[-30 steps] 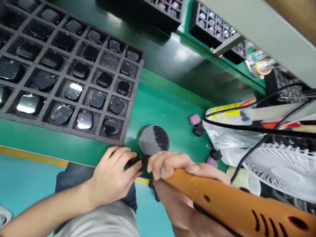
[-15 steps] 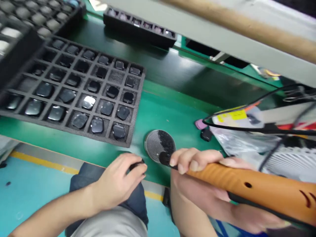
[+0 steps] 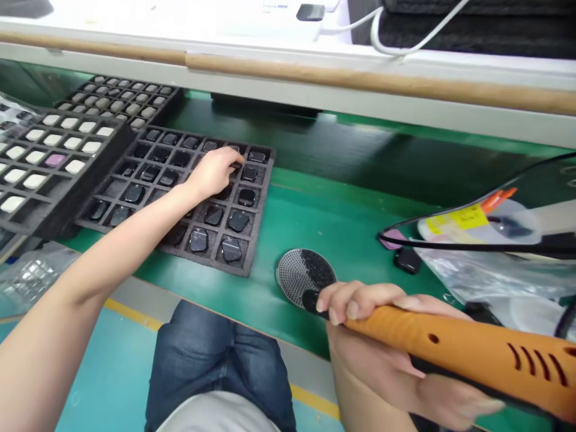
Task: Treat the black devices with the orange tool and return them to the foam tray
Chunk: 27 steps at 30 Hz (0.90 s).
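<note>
My left hand (image 3: 215,171) reaches out over the far right cells of a black foam tray (image 3: 258,225) that holds several small dark square parts. Its fingers curl down into a cell; whether they hold a part is hidden. My right hand (image 3: 360,303) is wrapped round an orange electric screwdriver (image 3: 459,351), whose black tip rests at the edge of a round perforated metal dish (image 3: 299,273) on the green bench.
A second black tray (image 3: 45,150) with white parts stands at the left, and another tray (image 3: 117,102) lies behind it. Cables (image 3: 472,243), a plastic bag (image 3: 495,273) and a loose small black part (image 3: 407,259) crowd the right. A grey shelf edge (image 3: 315,90) runs overhead.
My left hand has left the bench edge by the dish and moved up to the foam tray. The right hand stays by the dish with the screwdriver. The view has tilted upward.
</note>
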{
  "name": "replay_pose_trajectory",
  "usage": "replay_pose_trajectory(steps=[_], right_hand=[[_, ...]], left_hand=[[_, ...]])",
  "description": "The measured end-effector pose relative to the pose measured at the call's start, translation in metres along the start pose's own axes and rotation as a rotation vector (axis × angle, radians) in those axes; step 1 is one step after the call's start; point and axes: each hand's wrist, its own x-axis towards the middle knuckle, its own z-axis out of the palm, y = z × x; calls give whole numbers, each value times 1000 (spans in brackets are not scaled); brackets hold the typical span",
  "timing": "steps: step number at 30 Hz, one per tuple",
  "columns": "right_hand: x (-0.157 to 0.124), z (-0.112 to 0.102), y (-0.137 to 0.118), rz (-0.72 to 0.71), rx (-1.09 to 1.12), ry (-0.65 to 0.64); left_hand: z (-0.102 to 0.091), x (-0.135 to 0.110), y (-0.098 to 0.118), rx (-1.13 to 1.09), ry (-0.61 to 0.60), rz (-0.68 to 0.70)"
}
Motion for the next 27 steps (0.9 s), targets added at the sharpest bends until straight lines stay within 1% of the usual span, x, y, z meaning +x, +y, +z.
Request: replay_pose_trajectory(steps=[2, 5, 7, 9, 12, 14, 18, 20, 22, 24, 27], right_hand=[[-1, 0, 0, 8, 3, 11], [-3, 0, -1, 25, 3, 21], [-4, 1, -1, 23, 5, 15], [-5, 1, -1, 22, 6, 0], [-5, -3, 2, 20, 15, -1], [-5, -7, 5, 34, 20, 0], [-6, -13, 12, 56, 14, -4], [-7, -15, 14, 54, 10, 10], [-8, -15, 15, 54, 11, 18], [-8, -14, 16, 47, 21, 27], [-6, -12, 14, 37, 30, 33]], left_hand=[[4, -1, -7, 13, -35, -3], [4, -17, -10, 43, -66, -22], [2, -24, -8, 68, -84, -31], [1, -24, -1, 106, -88, -43], [4, -11, 18, 182, -96, -68], [9, 1, 35, 231, -129, -96], [22, 26, 70, 316, -200, -206], [26, 36, 82, 336, -236, -249], [27, 43, 88, 342, -254, -273], [23, 47, 87, 339, -248, -280], [7, 43, 84, 318, -206, -267]])
